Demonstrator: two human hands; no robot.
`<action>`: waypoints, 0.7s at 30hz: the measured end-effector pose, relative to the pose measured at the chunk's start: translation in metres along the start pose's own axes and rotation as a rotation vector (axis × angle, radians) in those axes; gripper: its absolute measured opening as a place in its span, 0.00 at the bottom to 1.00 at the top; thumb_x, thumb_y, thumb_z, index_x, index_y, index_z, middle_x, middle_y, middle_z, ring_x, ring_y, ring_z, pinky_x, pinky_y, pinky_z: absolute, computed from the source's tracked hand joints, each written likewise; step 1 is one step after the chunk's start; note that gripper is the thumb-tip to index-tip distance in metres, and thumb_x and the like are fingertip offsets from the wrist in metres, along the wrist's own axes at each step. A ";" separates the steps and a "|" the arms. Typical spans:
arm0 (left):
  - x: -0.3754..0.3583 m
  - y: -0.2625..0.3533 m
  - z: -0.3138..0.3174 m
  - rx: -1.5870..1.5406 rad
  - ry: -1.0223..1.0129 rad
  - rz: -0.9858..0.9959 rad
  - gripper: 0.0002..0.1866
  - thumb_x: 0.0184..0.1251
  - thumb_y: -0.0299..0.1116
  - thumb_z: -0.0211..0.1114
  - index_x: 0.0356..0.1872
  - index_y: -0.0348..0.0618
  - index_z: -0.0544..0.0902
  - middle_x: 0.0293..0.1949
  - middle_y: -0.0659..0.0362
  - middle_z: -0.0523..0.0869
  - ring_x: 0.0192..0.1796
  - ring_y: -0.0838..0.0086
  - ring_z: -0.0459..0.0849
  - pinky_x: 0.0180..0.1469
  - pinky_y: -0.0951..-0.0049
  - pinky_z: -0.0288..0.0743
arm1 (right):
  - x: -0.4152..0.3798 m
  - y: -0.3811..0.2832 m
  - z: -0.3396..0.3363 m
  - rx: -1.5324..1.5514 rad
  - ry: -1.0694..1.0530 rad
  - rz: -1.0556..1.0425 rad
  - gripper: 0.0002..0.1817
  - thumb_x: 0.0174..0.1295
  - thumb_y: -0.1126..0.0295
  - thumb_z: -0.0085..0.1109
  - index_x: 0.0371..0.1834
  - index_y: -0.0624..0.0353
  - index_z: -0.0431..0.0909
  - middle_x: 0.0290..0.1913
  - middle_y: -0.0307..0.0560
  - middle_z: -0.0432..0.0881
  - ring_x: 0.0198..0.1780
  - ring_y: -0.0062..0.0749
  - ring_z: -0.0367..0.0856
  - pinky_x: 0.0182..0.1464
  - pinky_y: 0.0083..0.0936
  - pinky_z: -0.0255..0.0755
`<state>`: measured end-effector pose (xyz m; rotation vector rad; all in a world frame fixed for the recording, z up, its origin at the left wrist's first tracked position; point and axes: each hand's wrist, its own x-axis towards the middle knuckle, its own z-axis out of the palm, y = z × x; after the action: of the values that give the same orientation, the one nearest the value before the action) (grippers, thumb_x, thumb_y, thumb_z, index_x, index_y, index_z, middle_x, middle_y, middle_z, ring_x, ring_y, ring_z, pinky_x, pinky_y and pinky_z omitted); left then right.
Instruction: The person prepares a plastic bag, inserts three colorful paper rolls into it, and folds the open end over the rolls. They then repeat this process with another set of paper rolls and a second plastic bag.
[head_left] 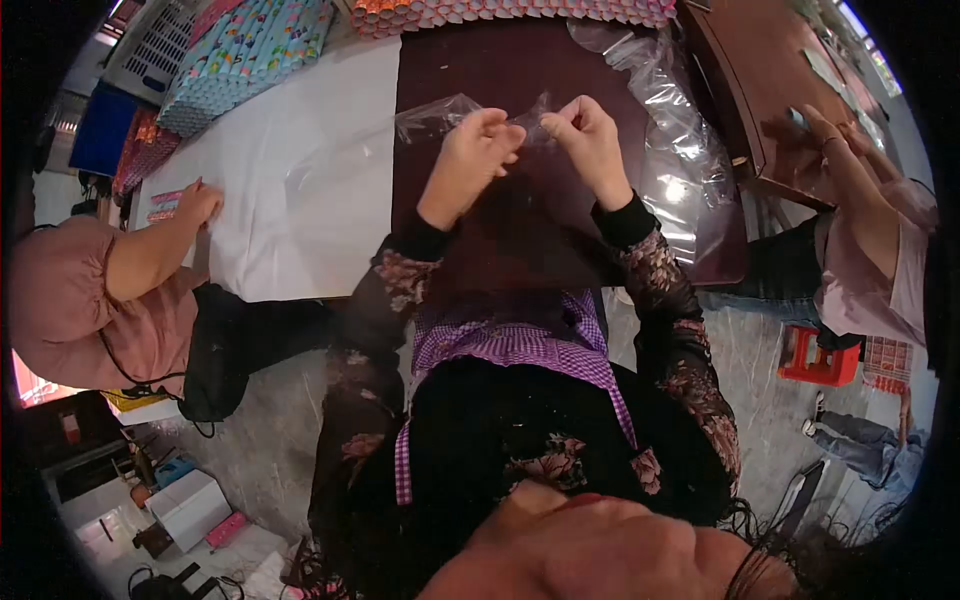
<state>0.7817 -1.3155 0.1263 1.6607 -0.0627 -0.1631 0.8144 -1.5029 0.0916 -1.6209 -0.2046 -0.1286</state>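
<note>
A thin clear plastic bag (425,120) stretches above the table, running from the left behind my left hand towards my right. My right hand (592,148) is closed, thumb and forefinger pinching a crumpled part of the plastic. Close beside it, my left hand (468,165) has its fingers loosely bent and apart, the plastic showing behind them. Whether its fingertips touch the film is hard to see. To the right of my right hand lies a pile of clear plastic bags (675,150), shiny and overlapping, along the dark tabletop (510,230).
White sheeting (280,230) covers the table's left side, where a person (100,290) touches small patterned tubes (165,206). Blue patterned tubes (245,70) and orange-pink ones (510,12) are stacked behind. Another person (875,230) works at a brown table (770,90). A red stool (820,357) stands right.
</note>
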 end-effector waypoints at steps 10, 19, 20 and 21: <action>0.009 -0.018 0.026 0.006 0.071 -0.001 0.10 0.69 0.34 0.64 0.40 0.37 0.78 0.32 0.58 0.83 0.30 0.76 0.82 0.28 0.76 0.74 | -0.024 -0.002 0.005 0.195 -0.110 0.065 0.07 0.64 0.76 0.63 0.32 0.63 0.73 0.32 0.40 0.82 0.34 0.16 0.78 0.37 0.16 0.72; 0.014 -0.041 0.002 1.084 0.493 0.725 0.03 0.63 0.23 0.59 0.34 0.36 0.74 0.33 0.50 0.80 0.38 0.54 0.82 0.37 0.63 0.77 | -0.029 0.008 0.022 -0.331 0.034 -0.475 0.09 0.61 0.78 0.61 0.33 0.61 0.69 0.29 0.52 0.72 0.30 0.46 0.73 0.32 0.35 0.69; 0.016 -0.038 -0.006 0.913 0.476 0.657 0.03 0.65 0.24 0.58 0.38 0.36 0.75 0.32 0.50 0.80 0.35 0.58 0.82 0.37 0.65 0.77 | -0.030 0.008 0.025 -0.327 0.033 -0.485 0.09 0.61 0.78 0.61 0.33 0.61 0.69 0.29 0.52 0.72 0.30 0.46 0.73 0.32 0.35 0.69; 0.018 -0.037 -0.011 0.742 0.456 0.590 0.05 0.68 0.24 0.57 0.41 0.35 0.76 0.32 0.51 0.80 0.33 0.63 0.82 0.37 0.67 0.76 | -0.029 0.008 0.027 -0.422 -0.003 -0.529 0.09 0.60 0.79 0.61 0.33 0.60 0.68 0.29 0.52 0.71 0.30 0.47 0.73 0.32 0.36 0.68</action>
<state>0.7989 -1.3038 0.0897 2.2926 -0.2887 0.7701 0.7864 -1.4778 0.0757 -1.9513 -0.6407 -0.6082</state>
